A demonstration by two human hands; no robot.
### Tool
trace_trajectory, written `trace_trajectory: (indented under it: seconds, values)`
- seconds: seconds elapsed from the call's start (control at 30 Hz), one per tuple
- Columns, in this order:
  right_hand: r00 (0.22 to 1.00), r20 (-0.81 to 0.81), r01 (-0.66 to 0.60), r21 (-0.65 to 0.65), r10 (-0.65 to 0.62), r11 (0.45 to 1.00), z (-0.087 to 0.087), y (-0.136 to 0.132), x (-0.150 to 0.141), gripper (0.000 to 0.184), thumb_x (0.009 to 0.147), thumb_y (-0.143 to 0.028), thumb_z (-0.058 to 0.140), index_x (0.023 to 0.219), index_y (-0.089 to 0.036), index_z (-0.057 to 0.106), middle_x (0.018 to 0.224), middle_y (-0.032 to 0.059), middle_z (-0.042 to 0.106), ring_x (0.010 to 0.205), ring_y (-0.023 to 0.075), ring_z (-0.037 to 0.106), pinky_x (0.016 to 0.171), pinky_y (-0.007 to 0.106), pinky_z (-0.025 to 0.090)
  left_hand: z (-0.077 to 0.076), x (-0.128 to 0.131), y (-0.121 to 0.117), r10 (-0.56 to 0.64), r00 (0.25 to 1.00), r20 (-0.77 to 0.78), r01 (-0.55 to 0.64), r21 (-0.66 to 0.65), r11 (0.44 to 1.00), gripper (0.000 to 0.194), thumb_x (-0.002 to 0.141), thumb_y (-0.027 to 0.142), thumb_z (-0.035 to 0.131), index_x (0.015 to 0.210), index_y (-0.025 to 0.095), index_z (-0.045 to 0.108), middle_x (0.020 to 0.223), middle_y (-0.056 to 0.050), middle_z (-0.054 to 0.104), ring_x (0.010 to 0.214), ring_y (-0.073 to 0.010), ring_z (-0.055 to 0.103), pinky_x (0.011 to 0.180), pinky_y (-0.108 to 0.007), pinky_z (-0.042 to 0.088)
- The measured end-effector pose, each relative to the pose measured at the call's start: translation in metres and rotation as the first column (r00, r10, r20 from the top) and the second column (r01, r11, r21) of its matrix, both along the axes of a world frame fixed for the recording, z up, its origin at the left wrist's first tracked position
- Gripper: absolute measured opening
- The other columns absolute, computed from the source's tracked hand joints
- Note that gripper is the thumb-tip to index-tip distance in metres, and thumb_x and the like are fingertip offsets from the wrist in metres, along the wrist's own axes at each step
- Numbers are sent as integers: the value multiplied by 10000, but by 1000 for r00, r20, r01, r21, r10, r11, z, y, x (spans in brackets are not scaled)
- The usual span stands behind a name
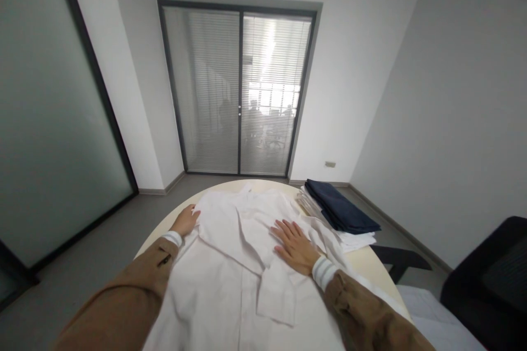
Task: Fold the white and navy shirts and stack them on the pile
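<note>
A white long-sleeved shirt point(214, 274) lies spread over the round table. One of its sleeves point(276, 296) is folded across the front, its cuff pointing toward me. My left hand point(185, 221) is closed on the shirt's edge near the shoulder at the left, with the fingertips partly hidden. Flat on the right part of the shirt rests my right hand point(296, 247), fingers stretched out and slightly spread, pressing on the cloth and holding nothing.
Folded white garments with a dark navy one point(340, 205) on top are stacked at the table's right edge. The pale tabletop point(381, 269) shows beside them. A black chair point(494, 279) stands at the right, with white cloth point(436, 318) by it. Behind are glass doors point(239, 93) with blinds.
</note>
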State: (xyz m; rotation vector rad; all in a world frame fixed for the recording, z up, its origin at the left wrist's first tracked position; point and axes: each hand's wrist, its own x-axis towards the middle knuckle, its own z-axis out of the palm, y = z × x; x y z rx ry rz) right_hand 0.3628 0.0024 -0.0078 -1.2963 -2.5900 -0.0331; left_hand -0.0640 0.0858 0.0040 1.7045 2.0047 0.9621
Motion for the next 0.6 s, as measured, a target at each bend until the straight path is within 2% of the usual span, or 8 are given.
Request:
trace_trajectory:
  seconds: [0.1,0.17,0.27,0.33,0.4,0.47,0.53,0.6]
  values:
    - [994,76,-77,2,76,997,12,4,17,549,965,-454,442,1482,-269,429,1593,91,317,1479,311,217,1188,571,85,-11,1,-5,-44,999,-32,42,-63,997,349,890,254,487,1190,105,584,1209,-157,688,1085,-231,672,944,-306,490]
    - [991,89,-103,21,101,994,19,-1,19,506,940,-395,481,1422,-242,502,1575,102,348,1469,322,226,1181,578,81,-17,6,-8,-33,997,-70,26,-94,995,415,922,305,468,1271,89,531,1241,-186,667,1109,-259,662,945,-344,487]
    - [995,15,-95,-3,95,995,29,-15,11,355,963,-346,434,1231,-218,627,1404,100,543,1350,292,394,1124,527,237,-21,12,-12,-24,991,-135,6,-131,991,571,926,399,497,1384,64,431,1274,-222,637,1131,-293,648,945,-369,481]
    - [994,-109,-22,-68,14,997,34,-26,2,360,1002,-355,340,1104,-204,651,1185,92,649,1169,249,526,1024,458,358,-21,15,-14,-27,982,-187,2,-134,991,670,900,397,548,1452,71,353,1330,-223,597,1178,-296,617,973,-370,463]
    - [969,-231,54,-144,-86,988,40,-37,-10,381,1007,-412,319,1097,-192,617,1057,88,663,1018,221,582,925,396,420,-18,19,-17,-10,965,-261,-19,-109,994,716,874,360,578,1480,78,322,1403,-239,521,1258,-330,546,1009,-412,431]
    - [935,-300,133,-193,-187,972,44,-48,-25,414,960,-511,414,1180,-190,555,1054,92,652,961,221,605,855,358,444,-14,27,-22,28,938,-345,-51,-57,997,641,873,326,561,1446,92,394,1457,-248,438,1315,-383,462,1027,-482,396]
    - [909,-302,232,-209,-288,950,46,-57,-40,537,868,-577,546,1249,-201,500,1105,110,642,974,247,621,820,346,448,-11,39,-26,38,900,-433,-42,0,999,504,893,302,508,1364,121,501,1456,-225,424,1314,-394,436,1025,-510,378]
    - [900,-256,298,-232,-354,926,46,-61,-51,617,810,-481,629,1320,-187,442,1106,133,645,973,270,636,790,337,445,-12,52,-30,-8,852,-523,26,27,999,432,925,307,451,1309,139,554,1421,-200,462,1281,-365,459,1014,-491,387]
